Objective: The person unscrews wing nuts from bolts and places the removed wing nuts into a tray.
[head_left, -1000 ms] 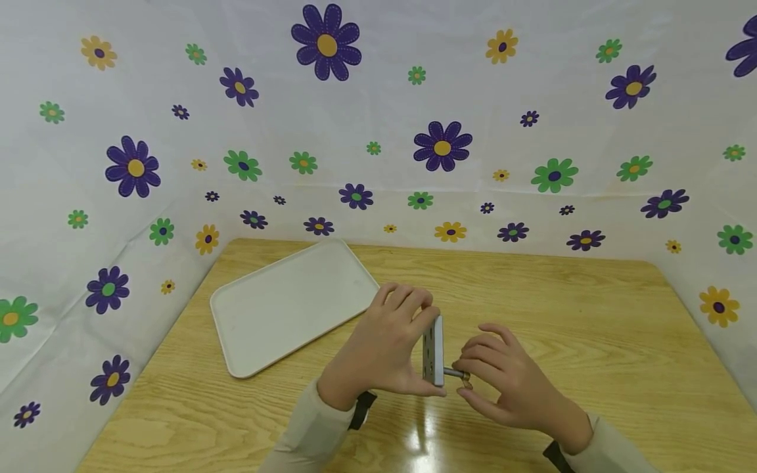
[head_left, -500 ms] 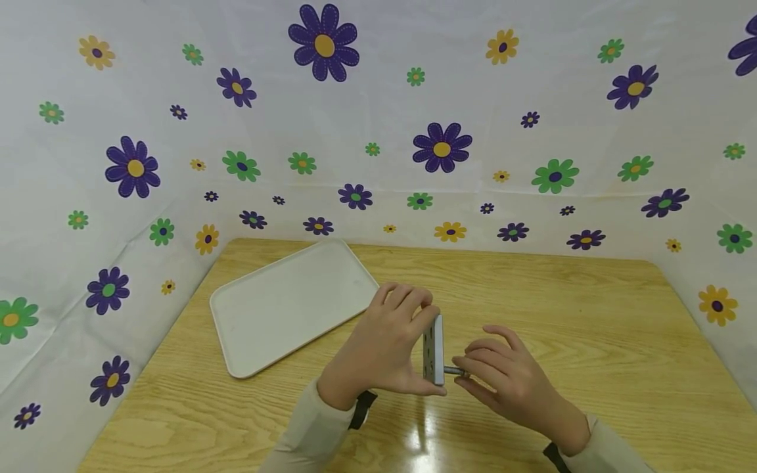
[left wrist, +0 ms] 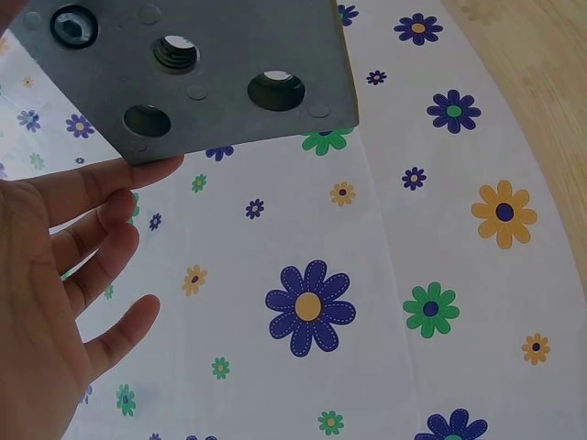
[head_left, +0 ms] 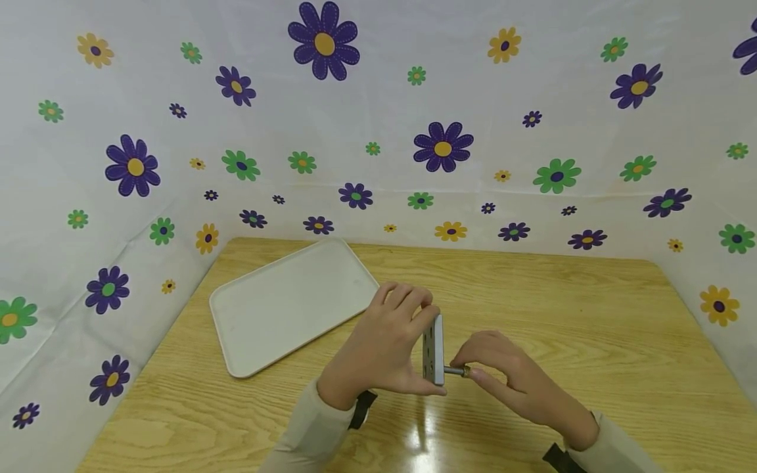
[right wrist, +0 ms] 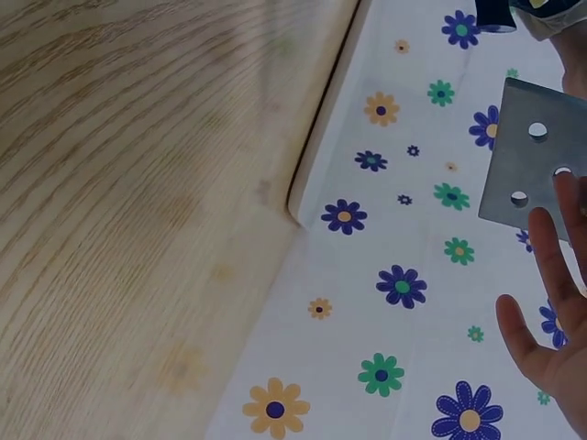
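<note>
My left hand [head_left: 381, 348] grips a grey metal plate [head_left: 438, 351] by its edges, thumb below and fingers above, so the plate stands upright over the table. In the left wrist view the plate [left wrist: 220, 92] shows several round holes, one threaded inside. A thin metal rod like a bolt [head_left: 454, 371] sticks out from the lower part of the plate toward the right. Thumb and index finger of my right hand [head_left: 520, 378] pinch the brass-coloured end of this bolt. In the right wrist view the plate [right wrist: 523, 160] appears beyond the right fingers, and the bolt is hidden.
A white rectangular tray [head_left: 290, 309] lies at an angle on the left of the wooden table [head_left: 562, 302]. White cloth [head_left: 378, 98] printed with flowers hangs behind and at both sides of the table.
My right hand's fingers have shifted on the bolt's end, the other fingers folding in out of sight. The left hand and plate stay where they were.
</note>
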{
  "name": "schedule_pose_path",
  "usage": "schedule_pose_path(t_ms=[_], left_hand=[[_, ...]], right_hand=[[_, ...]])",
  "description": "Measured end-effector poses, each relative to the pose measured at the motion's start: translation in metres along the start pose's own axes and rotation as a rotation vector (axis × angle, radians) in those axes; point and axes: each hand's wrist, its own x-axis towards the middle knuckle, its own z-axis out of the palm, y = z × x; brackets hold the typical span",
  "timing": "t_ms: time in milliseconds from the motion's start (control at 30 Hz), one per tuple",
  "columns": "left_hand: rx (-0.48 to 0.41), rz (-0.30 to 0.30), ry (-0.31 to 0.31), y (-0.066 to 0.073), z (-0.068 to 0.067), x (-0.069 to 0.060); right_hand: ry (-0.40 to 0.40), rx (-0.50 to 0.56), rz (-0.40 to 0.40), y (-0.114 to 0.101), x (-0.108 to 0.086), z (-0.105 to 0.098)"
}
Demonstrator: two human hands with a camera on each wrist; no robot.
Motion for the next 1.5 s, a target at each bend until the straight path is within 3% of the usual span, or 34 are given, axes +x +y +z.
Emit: schedule_pose_path(t_ms=[333,700,1033,1300,1500], left_hand=[[0.005,0.006,0.001,-0.0009,-0.0004,0.0010],[0.006,0.003,-0.009,-0.0007,-0.0004,0.0014],[-0.004,0.001,-0.011,0.0001,-0.0012,0.0006],[0.000,0.009,-0.004,0.0001,0.0004,-0.0005],[-0.003,0.008,0.000,0.0000,0.0005,-0.0007]], right_hand=[[0.089,-0.010,-0.142,0.0044,0.0046,0.0050],[0.143,-0.069,-0.190,0.0069,0.0048,0.0070],[0.026,-0.101,-0.033,0.0041,0.0012,0.0048],[0.001,-0.216,-0.133,0.0046,0.0053,0.0033],[-0.024,-0.232,-0.198,-0.0003,0.0068,-0.0015]])
